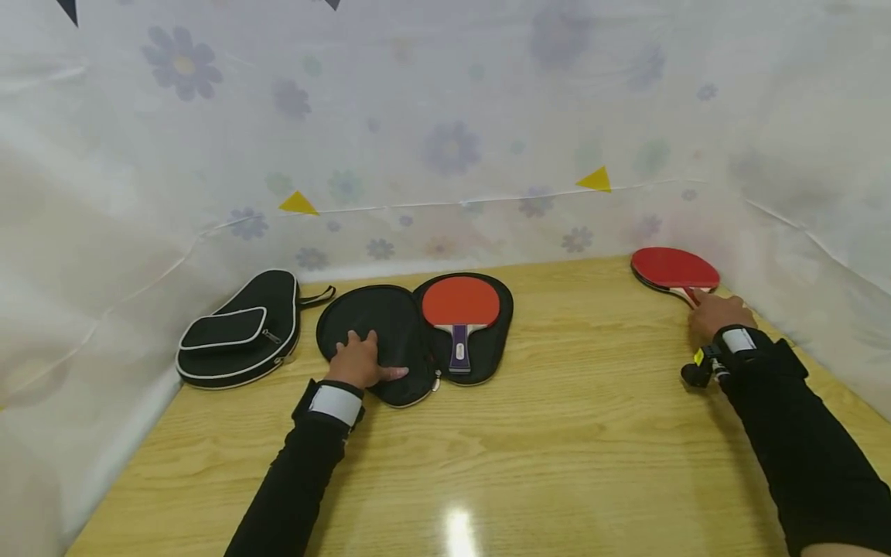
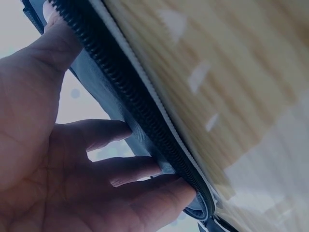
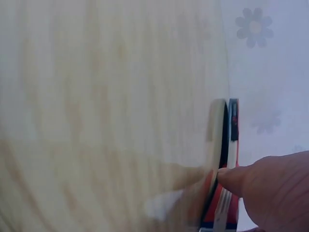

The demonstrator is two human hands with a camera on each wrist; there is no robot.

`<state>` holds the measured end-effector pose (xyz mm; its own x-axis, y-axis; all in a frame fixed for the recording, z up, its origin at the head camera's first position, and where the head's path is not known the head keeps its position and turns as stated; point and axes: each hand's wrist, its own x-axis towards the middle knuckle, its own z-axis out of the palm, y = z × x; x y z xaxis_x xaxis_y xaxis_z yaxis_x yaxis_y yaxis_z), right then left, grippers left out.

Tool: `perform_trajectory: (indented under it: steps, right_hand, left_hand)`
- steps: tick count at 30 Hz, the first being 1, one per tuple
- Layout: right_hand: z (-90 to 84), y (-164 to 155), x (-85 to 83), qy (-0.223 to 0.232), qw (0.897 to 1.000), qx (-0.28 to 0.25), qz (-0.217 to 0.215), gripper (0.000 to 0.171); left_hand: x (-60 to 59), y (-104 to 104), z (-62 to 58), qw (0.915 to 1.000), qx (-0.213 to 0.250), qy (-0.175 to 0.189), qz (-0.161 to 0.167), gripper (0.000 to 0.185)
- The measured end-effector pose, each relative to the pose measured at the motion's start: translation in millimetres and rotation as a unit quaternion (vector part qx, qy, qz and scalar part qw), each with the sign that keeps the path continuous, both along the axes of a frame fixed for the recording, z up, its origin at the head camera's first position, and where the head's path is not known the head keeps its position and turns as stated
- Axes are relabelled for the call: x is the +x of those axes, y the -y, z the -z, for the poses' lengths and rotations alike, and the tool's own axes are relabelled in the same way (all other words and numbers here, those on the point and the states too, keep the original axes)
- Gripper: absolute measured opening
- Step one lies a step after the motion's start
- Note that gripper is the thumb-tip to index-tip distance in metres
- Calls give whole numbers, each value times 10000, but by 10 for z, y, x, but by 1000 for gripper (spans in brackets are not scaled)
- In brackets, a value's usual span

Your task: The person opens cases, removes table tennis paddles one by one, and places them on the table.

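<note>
While left hand [image 1: 358,362] presses case [image 1: 376,329] (table-edge paddle [image 1: 674,269] touched).

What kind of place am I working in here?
Probably a staged tabletop recording booth, not a sports hall: a wooden table closed in by flower-print sheeting strung with small pennants, with table-tennis paddle cases laid out on it.

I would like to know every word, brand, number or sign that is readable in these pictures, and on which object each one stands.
No text can be read in any view.
Paddle in the open case: a small pale mark on its purple handle, too small to read.
Closed black case: no print visible.
Red paddle at the right hand: plain rubber, no print visible.
Flowered cloth: flower pattern and coloured triangles only, no letters.
</note>
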<state>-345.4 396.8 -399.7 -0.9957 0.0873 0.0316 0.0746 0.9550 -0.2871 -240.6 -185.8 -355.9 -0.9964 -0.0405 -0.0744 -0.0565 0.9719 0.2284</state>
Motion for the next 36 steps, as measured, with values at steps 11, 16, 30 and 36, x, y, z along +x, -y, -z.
perform_trajectory:
  steps: [11,16,30,36]
  right_hand:
    - [-172,643,-13,-808,9956,267,402,43]
    - [-361,1217,157,-1436,9880,186,-544,43]
    - [-556,2916,487,-818,9712,-739,-2111,46]
    - [-467,3434,609,-242,9644,-1055,-2414,42]
  left_hand:
    - [-14,2,4,10000,-4,45,25,100]
    - [-20,8,21,10000,47,85,-25,100]
    - [-19,21,16,10000,26,6,-15,100]
    - [-17,16,12,10000,2,-61,30,100]
